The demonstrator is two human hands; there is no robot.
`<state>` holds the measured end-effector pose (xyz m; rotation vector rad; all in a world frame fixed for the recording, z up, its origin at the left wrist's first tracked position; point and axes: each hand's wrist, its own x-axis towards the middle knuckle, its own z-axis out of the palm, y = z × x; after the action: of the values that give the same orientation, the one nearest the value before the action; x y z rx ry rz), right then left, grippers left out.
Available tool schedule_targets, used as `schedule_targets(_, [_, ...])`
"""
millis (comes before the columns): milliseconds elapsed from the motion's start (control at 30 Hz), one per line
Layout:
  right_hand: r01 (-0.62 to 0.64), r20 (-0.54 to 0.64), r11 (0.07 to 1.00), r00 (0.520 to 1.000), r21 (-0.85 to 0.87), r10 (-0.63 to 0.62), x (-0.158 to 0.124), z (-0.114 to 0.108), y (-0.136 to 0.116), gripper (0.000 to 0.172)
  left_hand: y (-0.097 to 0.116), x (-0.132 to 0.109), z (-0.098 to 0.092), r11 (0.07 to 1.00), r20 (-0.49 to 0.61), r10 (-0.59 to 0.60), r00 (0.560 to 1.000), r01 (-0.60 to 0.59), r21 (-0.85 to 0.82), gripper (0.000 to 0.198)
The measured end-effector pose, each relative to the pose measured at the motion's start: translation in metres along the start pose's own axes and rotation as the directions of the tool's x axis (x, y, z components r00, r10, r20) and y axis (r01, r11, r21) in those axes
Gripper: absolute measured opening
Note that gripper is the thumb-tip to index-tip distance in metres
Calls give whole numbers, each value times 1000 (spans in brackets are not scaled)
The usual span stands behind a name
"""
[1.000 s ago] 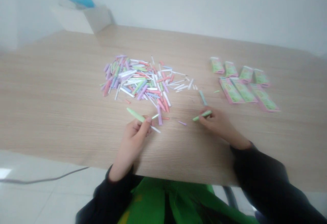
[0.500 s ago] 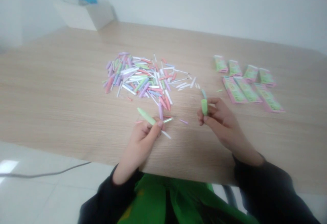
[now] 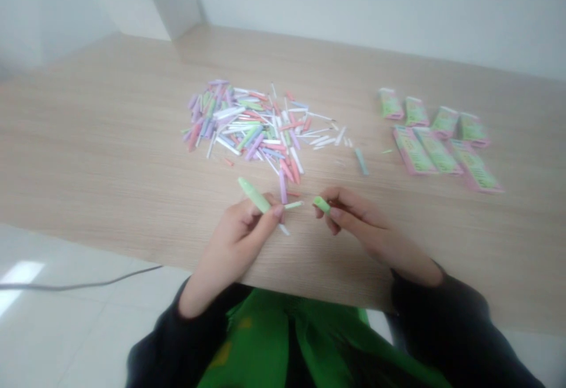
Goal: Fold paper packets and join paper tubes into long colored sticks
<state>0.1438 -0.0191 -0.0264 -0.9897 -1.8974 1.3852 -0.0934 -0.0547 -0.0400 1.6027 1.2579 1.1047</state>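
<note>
My left hand pinches a pale green tapered pen barrel between thumb and fingers, its tip pointing up and left. A thin white stick and a short pale green stick also poke out near those fingers. My right hand holds a small green cap at its fingertips, a short gap from the left hand. Just above the hands lies a loose heap of pastel pen parts. A lilac stick lies at its near edge.
The heap rests on a light wood table. Pink and green printed packets lie in rows to the right, with a teal stick between them and the heap. A white box stands at the far left corner.
My right hand has moved left towards the left hand, and the green cap has turned from upright to pointing left. The left hand has barely moved. The view has shifted slightly.
</note>
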Motion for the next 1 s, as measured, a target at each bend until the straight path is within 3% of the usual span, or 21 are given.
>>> schedule_targets(267, [145,72,954,989,-262,-130,1,-5,-1,14,13,3,-8,983,219,14,976,-53,176,35])
schedule_targets(533, [203,106,898,979,-391,-176,-6,-14,-1,17,13,4,-8,976,196,18,980,-60,208,34])
schedule_targets(733, [255,185,857,964,-448,-191,-7,-11,-6,20,14,4,-5,974,298,31,954,-96,206,31])
schedule_targets(1000, [223,228,863,965,-453,-129,-4,-4,-13,20,19,13,0,958,406,48,913,-157,238,26])
